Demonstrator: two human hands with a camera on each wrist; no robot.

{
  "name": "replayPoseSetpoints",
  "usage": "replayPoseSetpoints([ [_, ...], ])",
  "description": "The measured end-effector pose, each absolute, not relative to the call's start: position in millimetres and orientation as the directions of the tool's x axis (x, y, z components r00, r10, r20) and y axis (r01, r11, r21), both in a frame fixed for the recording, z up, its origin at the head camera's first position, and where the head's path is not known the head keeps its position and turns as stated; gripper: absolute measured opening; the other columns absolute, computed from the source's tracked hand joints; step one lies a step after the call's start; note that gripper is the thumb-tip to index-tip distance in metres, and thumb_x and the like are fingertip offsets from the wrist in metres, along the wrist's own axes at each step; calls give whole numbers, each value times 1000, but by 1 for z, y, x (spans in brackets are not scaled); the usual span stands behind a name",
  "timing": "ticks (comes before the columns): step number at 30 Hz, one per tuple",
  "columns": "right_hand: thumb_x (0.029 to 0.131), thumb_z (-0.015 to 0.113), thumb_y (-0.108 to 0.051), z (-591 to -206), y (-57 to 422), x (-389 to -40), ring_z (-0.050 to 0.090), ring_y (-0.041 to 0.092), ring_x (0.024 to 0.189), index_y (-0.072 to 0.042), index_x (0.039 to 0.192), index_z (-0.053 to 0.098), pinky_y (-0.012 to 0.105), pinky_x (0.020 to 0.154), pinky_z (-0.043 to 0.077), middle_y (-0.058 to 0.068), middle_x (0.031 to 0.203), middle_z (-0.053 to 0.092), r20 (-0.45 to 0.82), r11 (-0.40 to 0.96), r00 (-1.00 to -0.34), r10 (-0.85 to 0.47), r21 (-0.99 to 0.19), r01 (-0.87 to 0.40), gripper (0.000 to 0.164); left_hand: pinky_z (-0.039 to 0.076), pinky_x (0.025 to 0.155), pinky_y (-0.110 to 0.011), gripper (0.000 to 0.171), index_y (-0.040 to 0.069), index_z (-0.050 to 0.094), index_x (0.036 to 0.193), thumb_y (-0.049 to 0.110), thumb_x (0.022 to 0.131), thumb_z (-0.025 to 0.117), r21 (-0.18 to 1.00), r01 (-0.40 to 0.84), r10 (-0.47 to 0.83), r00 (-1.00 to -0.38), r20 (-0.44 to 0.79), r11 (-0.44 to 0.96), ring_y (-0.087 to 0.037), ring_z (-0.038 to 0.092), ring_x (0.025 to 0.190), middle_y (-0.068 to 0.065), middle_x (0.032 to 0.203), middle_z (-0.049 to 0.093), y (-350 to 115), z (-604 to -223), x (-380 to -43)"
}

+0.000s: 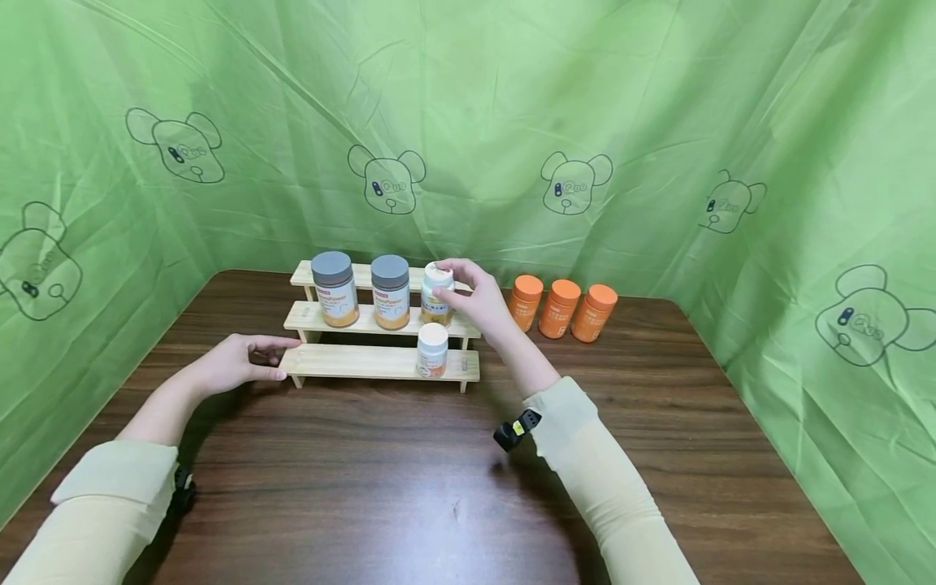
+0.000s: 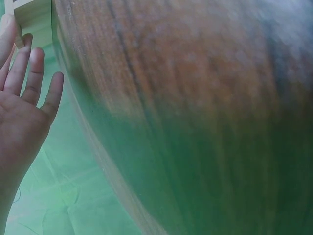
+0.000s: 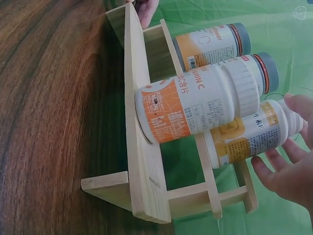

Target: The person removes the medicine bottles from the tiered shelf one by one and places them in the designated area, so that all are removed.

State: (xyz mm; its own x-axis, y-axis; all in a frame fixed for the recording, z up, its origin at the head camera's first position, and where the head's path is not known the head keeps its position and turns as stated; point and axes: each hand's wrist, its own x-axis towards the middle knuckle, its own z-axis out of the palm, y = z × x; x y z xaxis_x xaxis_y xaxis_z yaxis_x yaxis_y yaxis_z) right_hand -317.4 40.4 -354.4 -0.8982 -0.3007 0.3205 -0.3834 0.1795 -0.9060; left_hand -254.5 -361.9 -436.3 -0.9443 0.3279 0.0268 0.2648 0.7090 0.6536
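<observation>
A three-tier wooden rack stands on the table. My left hand holds the left end of its lowest step, thumb in front and fingers behind. In the left wrist view the other fingers extend loosely beside the rack's corner. My right hand grips a white-capped supplement bottle with a yellow label around its cap, at the right of the middle step. Two grey-lidded jars stand to its left on that step. A smaller white vitamin C bottle stands on the lowest step's right side.
Three orange bottles stand in a row on the dark wood table, right of the rack. Green curtain printed with mouse-like faces surrounds the table at the back and sides.
</observation>
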Motion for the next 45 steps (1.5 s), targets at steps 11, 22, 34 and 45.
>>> replayPoseSetpoints([
  [11,84,72,-14,-350,37,-319,57,17,109,-13,115,62,35,93,44,5,116,64,315,234,-908,-275,-894,-381,33,42,72,-22,58,14,60,128,34,77,77,637,270,328,-944,29,722,-7,57,82,0,88,67,-364,-434,-253],
  [22,84,72,-17,-342,41,-318,57,17,109,-15,114,62,37,91,45,-1,121,62,297,251,-915,-273,-896,-366,32,41,71,-23,58,14,60,128,33,77,78,636,263,322,-946,24,726,-6,56,80,0,87,65,-364,-435,-252],
  [34,84,72,-19,-329,59,-312,59,21,109,-17,114,63,40,87,49,2,120,63,297,232,-907,-300,-899,-371,32,41,71,-23,58,14,60,128,34,76,78,635,259,323,-946,17,727,-6,56,79,0,86,65,-363,-437,-254],
  [45,83,73,-20,-316,84,-304,55,21,114,-14,116,62,43,94,44,1,125,61,301,264,-905,-302,-886,-382,35,41,71,-23,57,13,60,128,31,77,78,639,267,325,-945,28,722,-7,56,79,0,85,65,-361,-437,-255],
])
